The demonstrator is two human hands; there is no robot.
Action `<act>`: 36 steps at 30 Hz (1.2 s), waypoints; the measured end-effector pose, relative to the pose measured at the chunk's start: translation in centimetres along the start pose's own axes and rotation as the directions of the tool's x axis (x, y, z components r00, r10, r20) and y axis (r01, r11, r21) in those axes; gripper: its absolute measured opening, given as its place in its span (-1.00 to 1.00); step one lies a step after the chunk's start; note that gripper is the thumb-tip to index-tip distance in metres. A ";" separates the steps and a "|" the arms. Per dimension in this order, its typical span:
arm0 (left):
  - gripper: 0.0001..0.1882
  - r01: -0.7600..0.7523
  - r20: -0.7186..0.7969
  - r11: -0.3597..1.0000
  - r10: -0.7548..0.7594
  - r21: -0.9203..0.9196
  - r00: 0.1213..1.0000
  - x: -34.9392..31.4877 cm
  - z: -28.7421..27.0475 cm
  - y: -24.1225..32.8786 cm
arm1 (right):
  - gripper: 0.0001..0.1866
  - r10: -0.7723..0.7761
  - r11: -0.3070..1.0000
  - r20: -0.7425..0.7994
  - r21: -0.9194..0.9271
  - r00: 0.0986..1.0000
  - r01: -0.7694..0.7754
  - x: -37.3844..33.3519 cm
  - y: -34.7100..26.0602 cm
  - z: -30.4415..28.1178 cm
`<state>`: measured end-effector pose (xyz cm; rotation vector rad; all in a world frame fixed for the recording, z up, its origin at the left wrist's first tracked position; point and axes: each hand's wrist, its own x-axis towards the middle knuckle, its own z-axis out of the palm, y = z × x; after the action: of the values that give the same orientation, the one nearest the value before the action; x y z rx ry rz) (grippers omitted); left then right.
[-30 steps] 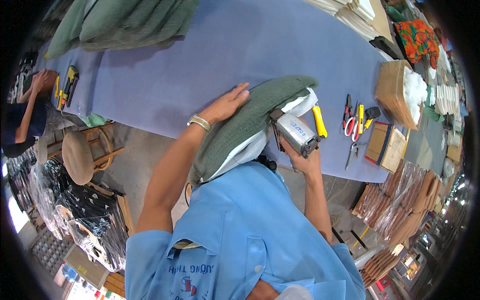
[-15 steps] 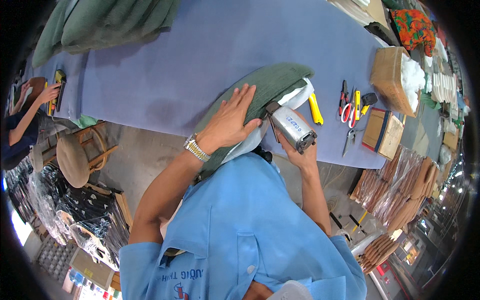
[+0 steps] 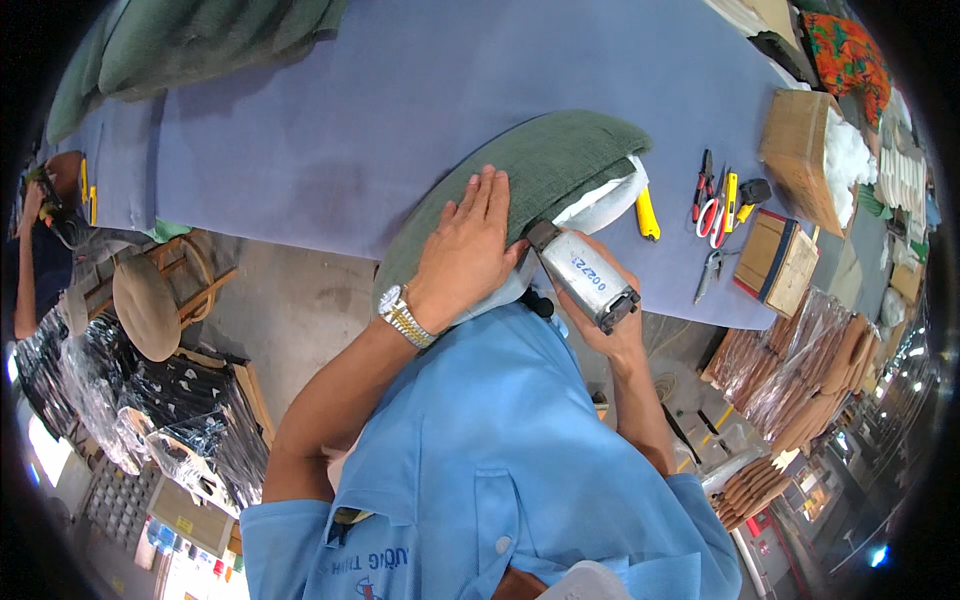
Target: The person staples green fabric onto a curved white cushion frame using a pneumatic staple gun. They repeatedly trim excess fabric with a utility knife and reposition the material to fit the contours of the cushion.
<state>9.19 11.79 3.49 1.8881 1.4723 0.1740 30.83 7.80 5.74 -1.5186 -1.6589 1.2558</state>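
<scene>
A curved cushion covered in dark green fabric [image 3: 560, 150] leans against my body at the table's near edge, with white lining [image 3: 600, 200] showing along its right side. My left hand [image 3: 470, 240] lies flat on the green cover, fingers stretched out together, its thumb by the cushion's near edge. In my right hand [image 3: 610, 325] is a silver staple gun [image 3: 590, 275], gripped with the fingers wrapped round its handle. The gun's dark nose points at the cushion's near edge, close to my left thumb. Whether it touches the edge I cannot tell; most of the handle is hidden.
On the blue table [image 3: 350, 150] at right lie a yellow cutter [image 3: 648, 213], red-handled scissors [image 3: 712, 218], pliers [image 3: 709, 275] and a wooden box [image 3: 775, 260]. Behind them stands a carton of white stuffing [image 3: 800, 150]. Green fabric [image 3: 210, 45] lies far left. A co-worker's arm [image 3: 30, 260] shows at left.
The view has shifted slightly. The staple gun's nose has come lower along the cushion edge, nearer my left thumb. At far left the co-worker's hand has moved away from the table edge.
</scene>
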 end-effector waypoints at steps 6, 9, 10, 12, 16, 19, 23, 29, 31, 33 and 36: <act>-0.05 -0.013 -0.054 1.000 0.012 -0.004 0.998 0.6 0.2 -0.4 | -0.37 0.069 0.998 -0.023 0.003 0.997 -0.069 0.7 -0.9 0.7; -0.05 -0.006 -0.043 0.999 0.005 -0.032 0.999 0.4 -0.3 -0.3 | -0.37 0.026 0.999 -0.044 -0.017 0.999 -0.027 0.3 -0.7 0.9; -0.05 -0.001 -0.038 0.999 -0.001 -0.042 0.999 0.3 -0.5 -0.3 | -0.38 0.008 1.000 -0.041 -0.017 0.999 -0.009 0.1 -0.5 0.9; -0.04 -0.012 -0.045 0.999 0.010 -0.036 0.999 0.2 -0.2 -0.4 | -0.39 -0.014 1.000 -0.032 -0.009 0.999 0.013 -0.4 -0.2 0.9; -0.01 -0.027 -0.060 0.999 0.025 -0.025 0.998 0.1 0.2 -0.5 | -0.40 0.012 0.999 0.004 -0.034 1.000 -0.012 -0.5 -0.9 0.6; -0.09 -0.002 -0.047 1.000 0.001 -0.025 0.999 0.2 0.5 0.2 | -0.34 0.082 0.996 0.021 -0.044 0.996 -0.081 0.1 -1.3 0.5; -0.10 -0.013 -0.084 0.999 0.010 -0.039 0.996 0.3 0.8 0.0 | -0.30 0.053 0.998 -0.010 -0.019 0.999 -0.054 -0.4 -0.7 0.8; 0.01 0.016 -0.092 0.999 -0.019 -0.029 0.996 0.0 0.6 -0.2 | -0.40 0.004 1.000 -0.012 -0.002 1.000 -0.004 -1.3 -0.5 1.1; 0.02 0.013 -0.097 1.000 -0.016 -0.023 0.995 0.0 0.5 0.0 | -0.34 0.033 0.999 0.002 -0.008 0.999 -0.033 -1.7 -0.4 1.1; 0.02 0.012 -0.085 1.000 -0.014 -0.018 0.996 -0.2 0.4 0.1 | -0.29 -0.018 0.998 0.014 -0.055 1.000 0.018 -1.6 0.0 1.1; -0.08 -0.006 -0.113 1.000 0.004 -0.022 0.994 -0.1 0.8 0.0 | -0.28 0.058 0.995 0.049 -0.088 0.997 -0.053 -0.8 -1.5 1.0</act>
<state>9.56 11.35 2.93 1.8905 1.5337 0.3028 29.50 6.86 6.83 -1.6063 -1.7355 1.2768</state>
